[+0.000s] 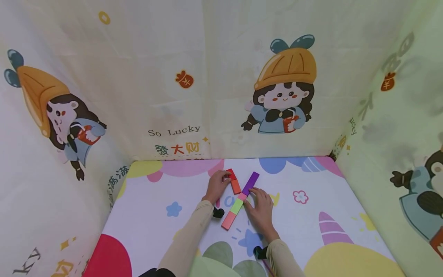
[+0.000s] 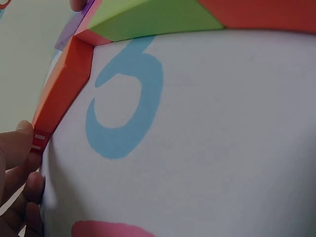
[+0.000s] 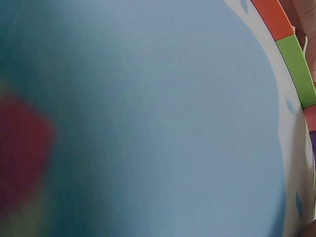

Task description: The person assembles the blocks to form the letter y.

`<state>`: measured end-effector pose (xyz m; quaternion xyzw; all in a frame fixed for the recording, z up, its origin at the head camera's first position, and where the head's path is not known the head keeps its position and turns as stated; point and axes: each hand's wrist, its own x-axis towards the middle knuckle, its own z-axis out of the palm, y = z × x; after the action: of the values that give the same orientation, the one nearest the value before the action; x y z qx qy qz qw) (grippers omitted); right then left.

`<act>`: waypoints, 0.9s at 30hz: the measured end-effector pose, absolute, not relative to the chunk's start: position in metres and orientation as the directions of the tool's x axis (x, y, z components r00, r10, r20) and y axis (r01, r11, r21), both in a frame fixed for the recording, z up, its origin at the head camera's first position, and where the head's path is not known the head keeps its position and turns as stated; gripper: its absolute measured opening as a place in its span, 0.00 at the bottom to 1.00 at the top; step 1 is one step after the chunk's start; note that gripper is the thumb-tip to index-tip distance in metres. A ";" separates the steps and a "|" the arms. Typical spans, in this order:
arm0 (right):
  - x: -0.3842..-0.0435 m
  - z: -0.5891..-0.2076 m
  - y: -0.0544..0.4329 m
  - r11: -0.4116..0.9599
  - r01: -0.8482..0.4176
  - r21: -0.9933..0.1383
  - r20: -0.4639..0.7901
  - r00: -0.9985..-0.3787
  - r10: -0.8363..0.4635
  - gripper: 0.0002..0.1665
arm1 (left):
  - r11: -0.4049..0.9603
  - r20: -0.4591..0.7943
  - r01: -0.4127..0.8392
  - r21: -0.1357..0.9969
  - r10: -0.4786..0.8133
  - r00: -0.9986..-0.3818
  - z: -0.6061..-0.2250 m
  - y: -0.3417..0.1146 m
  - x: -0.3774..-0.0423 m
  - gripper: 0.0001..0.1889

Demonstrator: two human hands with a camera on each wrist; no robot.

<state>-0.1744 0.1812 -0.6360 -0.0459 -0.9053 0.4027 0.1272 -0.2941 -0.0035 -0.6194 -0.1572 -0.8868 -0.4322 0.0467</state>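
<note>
My left hand (image 1: 218, 186) pinches a red block (image 1: 230, 174) at its far end, thumb and fingertips at its sides in the left wrist view. An orange block (image 1: 236, 187) continues from the red one, its near end meeting the row beside it. That slanting row has a purple block (image 1: 250, 182), a small pink block (image 1: 242, 196), a green block (image 1: 237, 206) and a salmon-red block (image 1: 229, 221), laid end to end. My right hand (image 1: 261, 209) lies along the row's right side, thumb by the green and pink blocks, fingertips by the purple one.
The blocks lie on a white table cover (image 1: 280, 227) printed with stars, flowers and coloured shapes. Printed cloth walls (image 1: 221, 115) rise behind it and at both sides. A dark wrist camera (image 1: 259, 252) sits by the right sleeve.
</note>
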 end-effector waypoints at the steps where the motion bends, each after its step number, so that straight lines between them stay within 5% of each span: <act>1: -0.175 -0.637 0.181 0.677 -0.019 -0.736 0.194 -0.964 0.184 0.31 | 0.571 0.232 0.329 0.752 0.238 -0.943 -0.620 -0.003 -0.294 0.13; 27: -0.173 -0.635 0.181 0.673 0.007 -0.740 0.164 -0.968 0.191 0.31 | 0.641 0.136 0.305 0.704 0.301 -0.944 -0.616 0.002 -0.302 0.16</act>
<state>-0.1730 0.1809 -0.6348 -0.0545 -0.9074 0.4007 0.1145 -0.3024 0.0019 -0.6164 -0.1673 -0.9058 -0.3893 0.0029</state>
